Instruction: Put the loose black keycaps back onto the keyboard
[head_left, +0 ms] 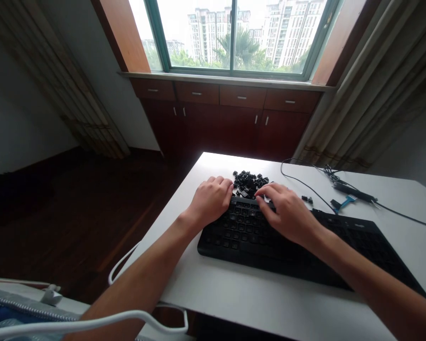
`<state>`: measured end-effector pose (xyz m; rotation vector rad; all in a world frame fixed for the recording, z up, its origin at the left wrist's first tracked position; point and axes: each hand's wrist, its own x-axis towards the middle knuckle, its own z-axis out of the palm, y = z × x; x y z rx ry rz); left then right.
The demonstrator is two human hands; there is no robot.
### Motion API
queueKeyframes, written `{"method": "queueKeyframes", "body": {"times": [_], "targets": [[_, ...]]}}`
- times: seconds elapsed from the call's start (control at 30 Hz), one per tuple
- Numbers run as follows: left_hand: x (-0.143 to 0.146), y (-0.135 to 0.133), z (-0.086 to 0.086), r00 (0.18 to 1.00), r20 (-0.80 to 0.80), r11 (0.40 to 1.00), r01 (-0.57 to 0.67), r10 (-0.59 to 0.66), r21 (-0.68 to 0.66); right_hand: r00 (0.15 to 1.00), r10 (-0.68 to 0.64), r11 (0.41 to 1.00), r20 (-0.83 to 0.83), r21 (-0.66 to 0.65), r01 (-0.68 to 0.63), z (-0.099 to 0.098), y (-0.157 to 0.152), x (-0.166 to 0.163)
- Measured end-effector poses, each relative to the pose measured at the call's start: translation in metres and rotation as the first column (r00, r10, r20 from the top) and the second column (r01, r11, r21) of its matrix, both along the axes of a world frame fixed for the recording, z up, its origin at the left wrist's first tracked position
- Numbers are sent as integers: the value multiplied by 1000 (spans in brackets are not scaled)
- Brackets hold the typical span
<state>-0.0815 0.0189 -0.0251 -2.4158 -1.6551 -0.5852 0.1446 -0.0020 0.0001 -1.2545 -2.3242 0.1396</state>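
A black keyboard (305, 246) lies across the white table (255, 298). Just behind its far left corner sits a heap of loose black keycaps (249, 181). My left hand (211, 200) rests on the keyboard's far left corner with the fingers curled down against its edge. My right hand (287, 212) lies over the top rows of keys, its fingers bent and pressed together at the key row beside the heap. What its fingertips hold is hidden.
A black cable (305, 187) loops over the table's far side towards a blue tool (343, 203) and a black pen-like tool (355, 193). A single keycap (307, 199) lies apart. A white cable (128, 317) runs at the near left. Wooden cabinets (230, 118) stand under the window.
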Motion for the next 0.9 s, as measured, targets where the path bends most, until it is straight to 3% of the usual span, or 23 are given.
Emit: {"method": "queueKeyframes", "body": {"times": [0.13,0.3,0.57,0.9], "targets": [[0,-1,2,1000,-11,999,9,-9,-40,985,-158,973,71,-158,168,14,33,63],[2,-3,4,999,5,998,54,-54,-36,982,-136,944,132,-285,169,14,42,110],[-2,0,4,999,30,997,11,-9,-76,977,-79,930,200,-337,144,13,41,87],[-4,3,4,930,366,955,117,-9,-273,958,-104,943,268,-281,181,13,51,68]]}}
